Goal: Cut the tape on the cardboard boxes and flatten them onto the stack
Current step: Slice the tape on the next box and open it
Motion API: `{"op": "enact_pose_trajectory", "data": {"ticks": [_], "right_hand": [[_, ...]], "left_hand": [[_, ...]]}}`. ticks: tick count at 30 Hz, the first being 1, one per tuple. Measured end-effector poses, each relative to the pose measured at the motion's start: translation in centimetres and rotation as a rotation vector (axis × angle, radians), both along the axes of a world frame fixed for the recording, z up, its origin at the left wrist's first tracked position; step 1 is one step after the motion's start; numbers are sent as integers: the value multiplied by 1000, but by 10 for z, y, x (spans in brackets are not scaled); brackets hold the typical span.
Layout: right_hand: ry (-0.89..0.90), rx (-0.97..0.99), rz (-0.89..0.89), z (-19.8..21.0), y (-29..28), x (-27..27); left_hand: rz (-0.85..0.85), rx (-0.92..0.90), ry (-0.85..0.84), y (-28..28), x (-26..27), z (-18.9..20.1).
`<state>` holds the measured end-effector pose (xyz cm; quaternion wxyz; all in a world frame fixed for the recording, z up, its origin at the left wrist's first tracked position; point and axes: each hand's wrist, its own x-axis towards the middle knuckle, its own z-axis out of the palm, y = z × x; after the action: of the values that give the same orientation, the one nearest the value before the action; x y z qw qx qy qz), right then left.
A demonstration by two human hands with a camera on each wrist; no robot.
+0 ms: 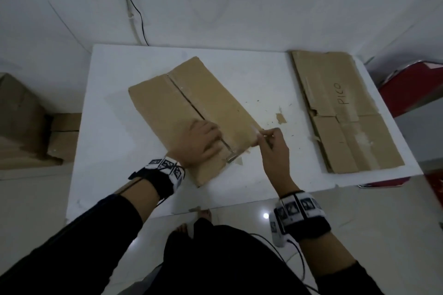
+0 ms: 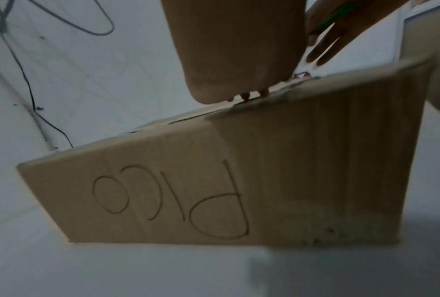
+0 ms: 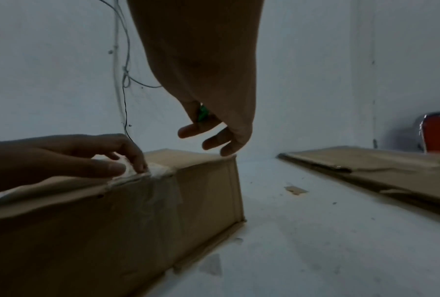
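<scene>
White tabletop (image 1: 124, 108) fills most of my head view, with bare surface to the left of the work and a narrower strip between the two cardboard pieces. I see its near edge just past my wrists and its far edge against the white wall (image 1: 215, 2).

On the middle of the table stands the cardboard box (image 1: 191, 103), turned at an angle, its top seam running from the far side toward me. "PICO" is written on its left side in the left wrist view. Clear tape (image 3: 160, 170) wraps over the near end of the seam and down the near face.

Well apart to the right, along the table's right edge, lies the stack of flattened boxes (image 1: 340, 112), also marked "PICO". A small cardboard scrap (image 1: 279, 118) and specks lie on the table between the box and the stack.

My left hand (image 1: 200, 145) rests on the box top at the near end, fingers curled down onto the tape at the seam; I cannot tell whether they pinch it or only press. My right hand (image 1: 273, 148) is at the box's near right corner, closed round a slim green tool (image 3: 203, 112) that is mostly hidden, with the fingertips (image 3: 226, 149) touching the top edge.

More cardboard boxes (image 1: 26, 122) sit off the table on the left; a red chair (image 1: 414, 84) stands beyond the right edge.
</scene>
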<state>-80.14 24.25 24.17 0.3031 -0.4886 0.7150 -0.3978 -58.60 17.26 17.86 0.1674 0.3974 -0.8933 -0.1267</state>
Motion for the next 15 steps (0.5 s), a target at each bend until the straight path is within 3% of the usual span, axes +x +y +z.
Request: {"op": "enact_pose_trajectory", "data": {"ticks": [8, 11, 15], "right_hand": [[-149, -28, -93, -40, -20, 28], [-139, -21, -54, -44, -24, 31], [-213, 12, -10, -36, -36, 18]], "left_hand": [[-99, 212, -308, -8, -8, 30], [-133, 220, -421, -12, -25, 46], [-79, 387, -415, -12, -31, 54]]}}
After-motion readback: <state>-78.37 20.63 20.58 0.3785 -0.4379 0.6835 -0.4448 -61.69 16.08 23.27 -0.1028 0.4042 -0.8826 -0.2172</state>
